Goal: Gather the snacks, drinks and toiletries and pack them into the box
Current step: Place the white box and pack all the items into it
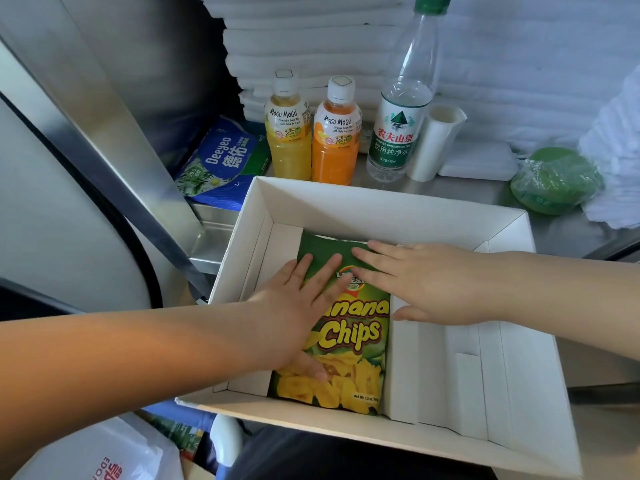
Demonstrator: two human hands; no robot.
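A white cardboard box point(512, 403) lies open in front of me. Flat on its bottom lies a green bag of banana chips point(349, 348). My left hand point(298, 306) rests palm down on the bag's left half, fingers spread. My right hand point(426, 278) presses flat on the bag's upper right part. Behind the box stand a yellow Mogu Mogu bottle point(288, 133), an orange Mogu Mogu bottle point(335, 140) and a clear water bottle point(401, 116) with a green cap. A blue pack of Deeyeo wipes point(221, 161) leans at the back left.
A green round item in plastic wrap point(557, 180) lies at the right on the steel counter point(561, 233). A white roll point(436, 140) stands beside the water bottle. Stacked white foam sheets point(311, 36) rise behind. A white plastic bag point(104, 455) sits low at the left.
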